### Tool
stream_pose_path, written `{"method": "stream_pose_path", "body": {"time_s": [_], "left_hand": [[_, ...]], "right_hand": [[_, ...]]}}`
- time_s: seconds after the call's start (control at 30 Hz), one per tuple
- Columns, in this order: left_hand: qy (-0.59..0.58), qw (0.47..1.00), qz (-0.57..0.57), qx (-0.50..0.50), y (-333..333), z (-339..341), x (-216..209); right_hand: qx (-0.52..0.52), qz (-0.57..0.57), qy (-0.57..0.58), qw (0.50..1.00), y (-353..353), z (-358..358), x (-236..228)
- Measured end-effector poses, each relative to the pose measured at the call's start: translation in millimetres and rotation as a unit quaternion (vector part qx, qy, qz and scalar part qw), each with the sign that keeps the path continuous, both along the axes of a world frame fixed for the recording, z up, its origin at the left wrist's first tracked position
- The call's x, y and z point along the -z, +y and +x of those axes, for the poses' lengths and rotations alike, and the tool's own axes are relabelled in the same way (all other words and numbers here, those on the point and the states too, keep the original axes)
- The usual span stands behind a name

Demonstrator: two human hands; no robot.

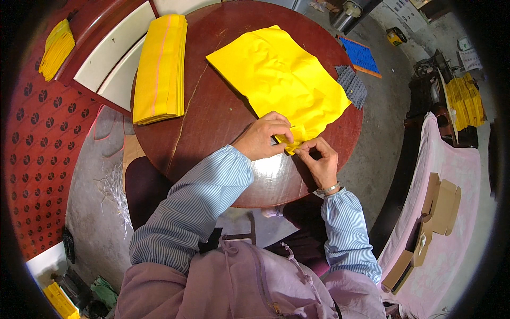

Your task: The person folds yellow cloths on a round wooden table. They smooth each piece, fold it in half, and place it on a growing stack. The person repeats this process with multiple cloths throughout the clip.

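Observation:
A crumpled yellow cloth piece (pixel 279 74) lies spread on the round red-brown table, its narrow near corner drawn toward me. My left hand (pixel 261 137) is closed on this corner, fingers curled over it. A small dark, shiny thing shows beneath those fingers, too hidden to name. Just to the right, my right hand (pixel 321 162) pinches the cloth's near edge between thumb and index finger. Both hands are close together, slightly above the table's near part. On the table's left lies a folded stack of yellow cloth (pixel 159 69) with a thin pink line along it.
The table (pixel 212 175) has a pale crack running across it. A grey bumpy pad (pixel 351 85) sits at its right edge, near a blue panel (pixel 361 56). An opened cardboard box (pixel 438 207) rests on a pink-covered surface at right. More yellow bundles (pixel 465 101) lie beyond.

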State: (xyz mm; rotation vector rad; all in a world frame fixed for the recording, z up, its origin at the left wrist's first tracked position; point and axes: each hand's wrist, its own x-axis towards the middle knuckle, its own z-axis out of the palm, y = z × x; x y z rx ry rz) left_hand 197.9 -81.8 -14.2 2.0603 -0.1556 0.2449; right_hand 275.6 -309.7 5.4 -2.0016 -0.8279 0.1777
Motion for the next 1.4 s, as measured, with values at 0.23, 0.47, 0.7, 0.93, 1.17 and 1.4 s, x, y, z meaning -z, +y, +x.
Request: {"method": "stream_pose_path", "body": {"time_s": [0.23, 0.47, 0.7, 0.93, 1.17, 1.4], "left_hand": [[-0.051, 0.999, 0.011, -0.012, -3.0, 1.3, 6.2], [-0.05, 0.998, -0.002, -0.043, -6.8, 1.6, 6.2], [-0.021, 0.999, -0.003, -0.046, -6.7, 1.0, -1.6], [0.059, 0.989, -0.101, -0.089, -13.8, -0.3, -9.8], [0.036, 0.994, -0.057, -0.084, -9.4, 4.1, -1.1], [0.032, 0.99, -0.045, -0.128, -13.3, 4.7, -3.6]], "right_hand": [[-0.005, -0.004, 0.004, 1.0, -0.9, 1.1, 0.8], [-0.001, 0.002, 0.032, 0.999, -1.6, 0.7, -1.4], [0.022, 0.024, 0.008, 0.999, 5.9, 0.9, 3.4], [0.042, 0.052, -0.066, 0.996, 17.1, 1.9, -5.7], [0.067, 0.012, -0.153, 0.986, 19.1, 7.1, -10.5], [0.041, -0.02, -0.134, 0.99, 23.2, -10.7, 0.1]]}}
